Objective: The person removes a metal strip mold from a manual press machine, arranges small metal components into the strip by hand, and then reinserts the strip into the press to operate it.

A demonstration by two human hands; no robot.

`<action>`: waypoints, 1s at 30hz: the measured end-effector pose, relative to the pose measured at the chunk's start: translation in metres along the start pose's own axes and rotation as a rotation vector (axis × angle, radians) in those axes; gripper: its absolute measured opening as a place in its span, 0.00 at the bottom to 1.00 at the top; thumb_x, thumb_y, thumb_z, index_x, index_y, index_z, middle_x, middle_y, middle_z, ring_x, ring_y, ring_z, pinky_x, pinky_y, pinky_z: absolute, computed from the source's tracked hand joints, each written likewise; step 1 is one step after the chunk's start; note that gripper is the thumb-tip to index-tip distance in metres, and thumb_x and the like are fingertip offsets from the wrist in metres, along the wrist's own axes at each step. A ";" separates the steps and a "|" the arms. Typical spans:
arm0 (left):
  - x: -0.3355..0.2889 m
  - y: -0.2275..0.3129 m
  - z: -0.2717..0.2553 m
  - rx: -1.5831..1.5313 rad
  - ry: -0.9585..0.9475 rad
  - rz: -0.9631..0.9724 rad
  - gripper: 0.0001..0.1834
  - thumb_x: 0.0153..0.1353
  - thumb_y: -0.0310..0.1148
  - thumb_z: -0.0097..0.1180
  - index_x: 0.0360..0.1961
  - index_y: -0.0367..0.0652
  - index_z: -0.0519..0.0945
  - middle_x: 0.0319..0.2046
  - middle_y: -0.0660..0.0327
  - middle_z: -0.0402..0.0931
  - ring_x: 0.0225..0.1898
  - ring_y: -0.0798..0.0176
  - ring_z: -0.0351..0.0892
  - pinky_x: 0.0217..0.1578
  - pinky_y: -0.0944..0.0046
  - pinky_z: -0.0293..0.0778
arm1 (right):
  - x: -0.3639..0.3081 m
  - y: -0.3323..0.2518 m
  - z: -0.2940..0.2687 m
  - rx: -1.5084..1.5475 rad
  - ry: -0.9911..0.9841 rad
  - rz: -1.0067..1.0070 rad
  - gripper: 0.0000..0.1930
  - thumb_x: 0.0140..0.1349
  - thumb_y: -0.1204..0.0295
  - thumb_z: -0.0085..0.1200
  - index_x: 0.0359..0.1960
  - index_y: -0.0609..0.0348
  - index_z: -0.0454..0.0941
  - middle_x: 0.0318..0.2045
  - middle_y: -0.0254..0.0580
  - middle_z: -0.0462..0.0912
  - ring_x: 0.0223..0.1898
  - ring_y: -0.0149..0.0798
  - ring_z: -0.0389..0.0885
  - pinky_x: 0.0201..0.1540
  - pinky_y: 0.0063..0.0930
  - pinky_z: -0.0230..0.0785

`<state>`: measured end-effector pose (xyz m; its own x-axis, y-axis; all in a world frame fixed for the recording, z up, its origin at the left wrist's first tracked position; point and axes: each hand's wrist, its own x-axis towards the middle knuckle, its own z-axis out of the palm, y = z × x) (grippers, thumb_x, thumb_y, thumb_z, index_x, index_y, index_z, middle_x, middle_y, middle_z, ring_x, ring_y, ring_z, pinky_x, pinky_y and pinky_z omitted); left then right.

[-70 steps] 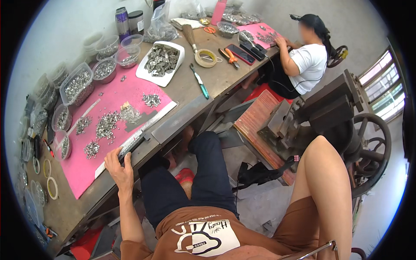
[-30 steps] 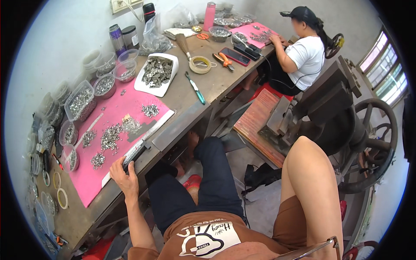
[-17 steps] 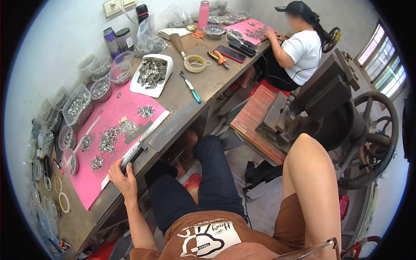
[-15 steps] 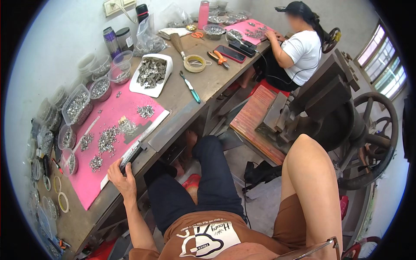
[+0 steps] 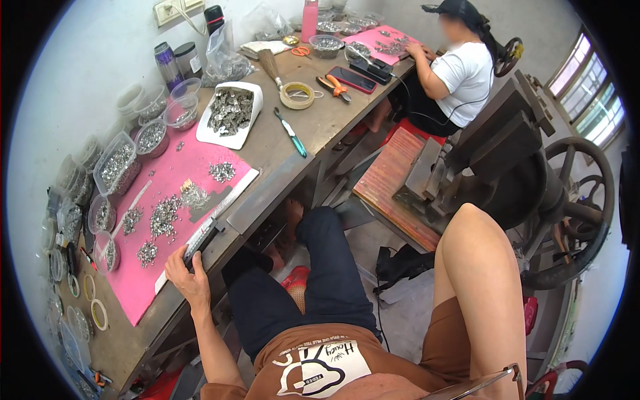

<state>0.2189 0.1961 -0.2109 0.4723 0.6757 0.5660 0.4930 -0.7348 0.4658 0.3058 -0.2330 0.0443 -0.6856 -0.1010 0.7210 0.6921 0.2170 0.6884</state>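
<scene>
At the front edge of the pink mat point(image 5: 137, 300), my left hand point(image 5: 190, 279) is at the near end of a narrow silver-and-black bar point(image 5: 200, 238). The bar lies between the thumb and fingers, the thumb on its right side; its exact kind is unclear. Beyond the hand, small shiny metal pieces point(image 5: 164, 217) are spread in several little heaps. Thin silvery slivers point(image 5: 195, 196) form a pile near the bar's far end. My right arm is folded, with the elbow raised at the right; the right hand lies outside the picture.
Plastic tubs of metal pieces point(image 5: 119, 163) line the wall. A white scoop tray point(image 5: 253, 127), toothbrush point(image 5: 291, 135), tape roll point(image 5: 297, 95), pliers point(image 5: 335, 87) and phone point(image 5: 353, 79) lie farther along. A co-worker point(image 5: 460, 73) sits beyond. A heavy handwheel press point(image 5: 510, 163) stands at right.
The whole view has shifted very slightly. My left hand stays at the bar, and my right arm remains folded.
</scene>
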 end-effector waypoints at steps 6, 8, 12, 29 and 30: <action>-0.001 0.000 0.000 -0.004 0.002 0.000 0.17 0.63 0.34 0.64 0.50 0.38 0.78 0.45 0.54 0.78 0.49 0.49 0.74 0.56 0.51 0.64 | 0.000 0.001 0.003 -0.010 -0.008 -0.006 0.19 0.74 0.70 0.43 0.60 0.70 0.71 0.61 0.54 0.75 0.64 0.49 0.71 0.68 0.49 0.59; -0.001 0.000 0.001 -0.004 0.002 -0.002 0.17 0.63 0.33 0.64 0.50 0.38 0.78 0.45 0.54 0.78 0.49 0.49 0.74 0.56 0.51 0.64 | 0.000 0.002 0.003 -0.013 -0.010 -0.009 0.19 0.74 0.70 0.43 0.60 0.70 0.71 0.61 0.54 0.75 0.64 0.49 0.71 0.68 0.49 0.59; -0.001 0.000 0.000 0.004 -0.003 -0.007 0.17 0.63 0.34 0.64 0.50 0.38 0.78 0.45 0.54 0.78 0.49 0.49 0.74 0.57 0.52 0.63 | 0.000 0.003 0.005 -0.019 -0.015 -0.009 0.19 0.74 0.70 0.43 0.60 0.70 0.71 0.61 0.54 0.75 0.64 0.49 0.71 0.68 0.49 0.59; 0.000 0.001 0.001 -0.007 0.020 0.019 0.16 0.63 0.34 0.65 0.49 0.39 0.78 0.45 0.55 0.78 0.49 0.49 0.74 0.56 0.51 0.63 | -0.001 0.011 0.013 -0.020 -0.008 -0.028 0.19 0.74 0.71 0.43 0.59 0.70 0.71 0.60 0.54 0.75 0.63 0.49 0.72 0.67 0.49 0.60; -0.001 0.000 0.001 0.003 0.025 0.021 0.16 0.63 0.34 0.65 0.49 0.39 0.78 0.45 0.55 0.78 0.49 0.49 0.74 0.56 0.51 0.63 | -0.001 0.012 0.013 -0.019 -0.008 -0.029 0.18 0.74 0.71 0.43 0.59 0.70 0.71 0.60 0.54 0.75 0.63 0.49 0.72 0.67 0.49 0.60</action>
<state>0.2193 0.1956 -0.2117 0.4641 0.6583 0.5927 0.4850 -0.7487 0.4519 0.3120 -0.2180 0.0507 -0.7070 -0.0990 0.7003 0.6762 0.1953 0.7103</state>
